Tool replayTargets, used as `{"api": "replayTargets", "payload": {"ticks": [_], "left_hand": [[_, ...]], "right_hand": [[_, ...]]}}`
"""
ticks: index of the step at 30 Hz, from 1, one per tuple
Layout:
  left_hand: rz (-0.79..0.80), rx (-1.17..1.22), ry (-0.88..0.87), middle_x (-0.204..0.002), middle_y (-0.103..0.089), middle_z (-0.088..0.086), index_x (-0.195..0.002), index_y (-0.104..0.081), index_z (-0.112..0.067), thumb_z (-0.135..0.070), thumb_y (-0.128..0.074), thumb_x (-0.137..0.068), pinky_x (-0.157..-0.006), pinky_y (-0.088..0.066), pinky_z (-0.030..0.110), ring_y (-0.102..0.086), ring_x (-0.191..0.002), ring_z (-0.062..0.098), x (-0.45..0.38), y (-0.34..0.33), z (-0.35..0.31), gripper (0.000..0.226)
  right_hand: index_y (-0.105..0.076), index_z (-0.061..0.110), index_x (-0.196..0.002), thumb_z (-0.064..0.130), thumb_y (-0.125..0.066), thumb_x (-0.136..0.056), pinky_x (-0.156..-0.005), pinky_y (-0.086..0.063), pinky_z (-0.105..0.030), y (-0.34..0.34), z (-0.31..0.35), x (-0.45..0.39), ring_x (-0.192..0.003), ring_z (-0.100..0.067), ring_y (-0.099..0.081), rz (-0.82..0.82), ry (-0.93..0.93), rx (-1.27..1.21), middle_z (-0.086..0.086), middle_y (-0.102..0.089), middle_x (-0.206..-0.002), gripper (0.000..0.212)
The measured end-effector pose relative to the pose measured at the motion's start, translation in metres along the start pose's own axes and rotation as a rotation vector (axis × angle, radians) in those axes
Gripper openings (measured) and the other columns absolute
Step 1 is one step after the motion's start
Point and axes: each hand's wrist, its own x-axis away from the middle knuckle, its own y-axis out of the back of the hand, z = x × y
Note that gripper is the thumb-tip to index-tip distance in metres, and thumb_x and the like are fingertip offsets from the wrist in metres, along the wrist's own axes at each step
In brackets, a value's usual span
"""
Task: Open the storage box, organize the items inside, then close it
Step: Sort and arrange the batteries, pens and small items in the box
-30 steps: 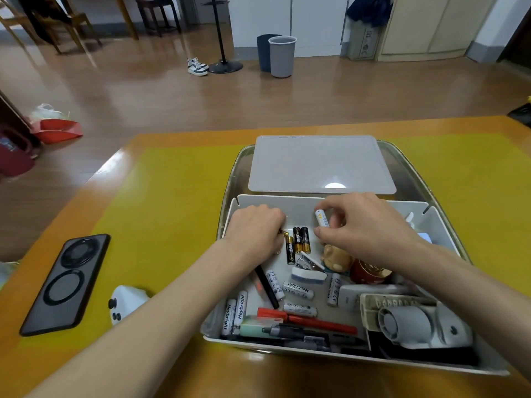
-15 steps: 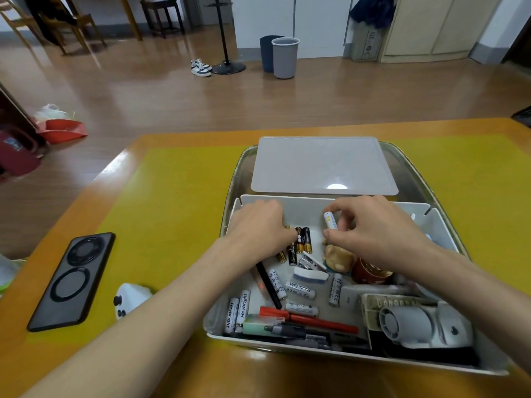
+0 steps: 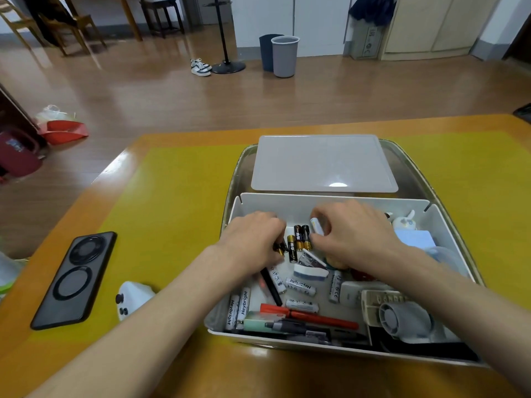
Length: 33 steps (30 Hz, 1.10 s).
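A: Where is the storage box (image 3: 448, 222) in the head view?
B: Lower right of centre, on the yellow mat of the table (image 3: 161, 196). It stands open; its grey lid (image 3: 323, 163) lies flat at the far end, above the box in the frame.

A: What is the left hand (image 3: 253, 242) doing?
B: It reaches into the far left part of the box with fingers curled down. Its grip is closed on a black-and-gold battery (image 3: 280, 248), whose end shows at the fingertips.

A: And the right hand (image 3: 353, 234)?
B: Its thumb and fingers pinch a white battery (image 3: 317, 225), held tilted just right of three black-and-gold batteries (image 3: 300, 239) lying side by side on the box floor.

A: What else lies inside?
B: White batteries (image 3: 300, 285), a red pen (image 3: 313, 315), a black pen (image 3: 271, 287), and a small grey fan (image 3: 402, 317) at lower right.

A: And outside?
B: A black phone (image 3: 73, 280) at lower left, with a white device (image 3: 133, 297) between it and the box.
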Motion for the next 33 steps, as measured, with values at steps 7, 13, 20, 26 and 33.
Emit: {"api": "replayTargets", "payload": {"ticks": [7,13,20,26,33], "left_hand": [[0.01,0.057,-0.075,-0.097,-0.051,-0.008,-0.093,-0.048,-0.027,-0.041,-0.075,-0.077,-0.064,-0.035,0.033,-0.052,-0.1,0.017,-0.003,-0.001,0.004,0.035],[-0.043,0.081,-0.093,-0.095,-0.054,-0.007,-0.09,-0.049,-0.027,-0.044,-0.068,-0.081,-0.062,-0.036,0.033,-0.054,-0.096,0.019,-0.012,-0.01,0.0,0.027],[-0.033,0.013,-0.118,-0.104,-0.053,0.0,-0.097,-0.054,-0.019,-0.027,-0.07,-0.084,-0.07,-0.043,0.038,-0.054,-0.104,0.023,-0.013,-0.003,0.005,0.023],[-0.084,-0.294,-0.042,-0.112,-0.061,0.0,-0.108,-0.06,-0.021,-0.031,-0.069,-0.086,-0.076,-0.04,0.035,-0.056,-0.11,0.024,-0.004,0.003,0.008,0.026],[-0.074,-0.233,-0.009,-0.104,-0.066,0.003,-0.1,-0.061,-0.021,-0.017,-0.063,-0.085,-0.071,-0.033,0.033,-0.059,-0.105,0.027,-0.005,0.005,0.011,0.015]], "right_hand": [[-0.065,0.027,-0.104,0.062,-0.052,-0.091,-0.061,-0.035,-0.035,-0.011,0.006,-0.002,-0.091,-0.03,-0.064,-0.009,0.038,0.139,-0.002,-0.07,-0.094,0.04],[-0.07,0.035,-0.11,0.037,-0.056,-0.091,-0.071,-0.047,-0.035,0.011,-0.002,0.002,-0.099,-0.024,-0.063,0.06,0.067,0.024,0.007,-0.071,-0.099,0.023],[-0.065,0.039,-0.115,0.055,-0.067,-0.082,-0.069,-0.042,-0.035,0.006,0.003,0.015,-0.101,-0.013,-0.044,0.184,0.352,0.088,0.017,-0.058,-0.094,0.037],[-0.059,0.035,-0.12,0.06,-0.067,-0.076,-0.063,-0.025,-0.034,-0.005,0.007,0.013,-0.084,-0.013,-0.039,0.131,0.441,0.146,0.016,-0.056,-0.085,0.051],[-0.06,0.035,-0.111,0.065,-0.056,-0.083,-0.067,-0.028,-0.033,0.002,0.011,0.016,-0.084,-0.015,-0.047,0.117,0.399,0.081,0.016,-0.046,-0.077,0.041]]}}
